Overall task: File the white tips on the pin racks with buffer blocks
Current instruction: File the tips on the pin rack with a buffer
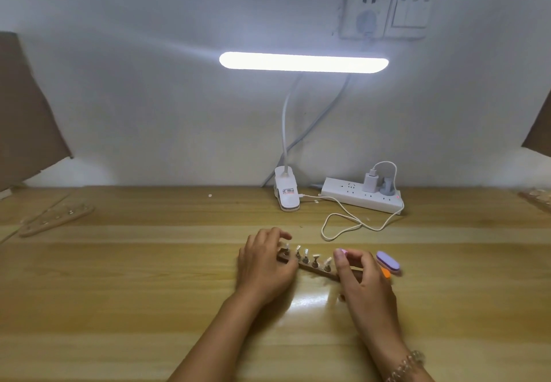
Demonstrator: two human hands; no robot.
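Observation:
A dark wooden pin rack [313, 267] lies on the wooden table [149, 292] in front of me, with several white tips [305, 252] standing on its pins. My left hand [264, 265] grips the rack's left end, fingers curled over it. My right hand [362, 277] holds a purple buffer block [387, 263] with an orange and pink side. The block sticks out to the right of the fingers, near the rack's right end. The rack's right end is hidden under this hand.
A second wooden pin rack [56, 217] lies at the far left. A clip lamp base [286, 192], a white power strip [362, 195] and a looping white cable [343, 223] sit behind the rack. The lit lamp bar [304, 62] hangs above.

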